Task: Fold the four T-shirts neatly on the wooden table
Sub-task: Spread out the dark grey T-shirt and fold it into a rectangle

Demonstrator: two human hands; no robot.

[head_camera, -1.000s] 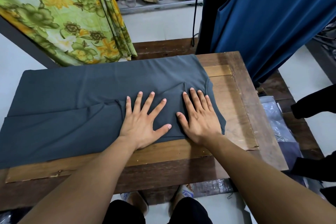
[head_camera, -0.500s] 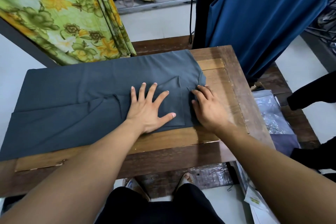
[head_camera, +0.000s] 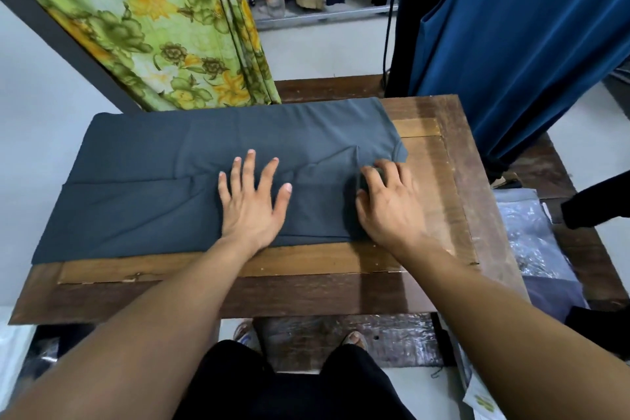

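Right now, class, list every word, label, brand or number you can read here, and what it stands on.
None can be read.
Green mark on the white packet, lower right: too blurred to read.
Dark grey T-shirt and red-lidded jar: no visible lettering.

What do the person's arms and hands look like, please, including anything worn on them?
Both arms are bare right up to the frame's edge, with no sleeve showing. The left hand and right hand carry no gloves, rings, watch or bracelet. The nails on the left fingers look short and plain; those on the right are too blurred to tell.
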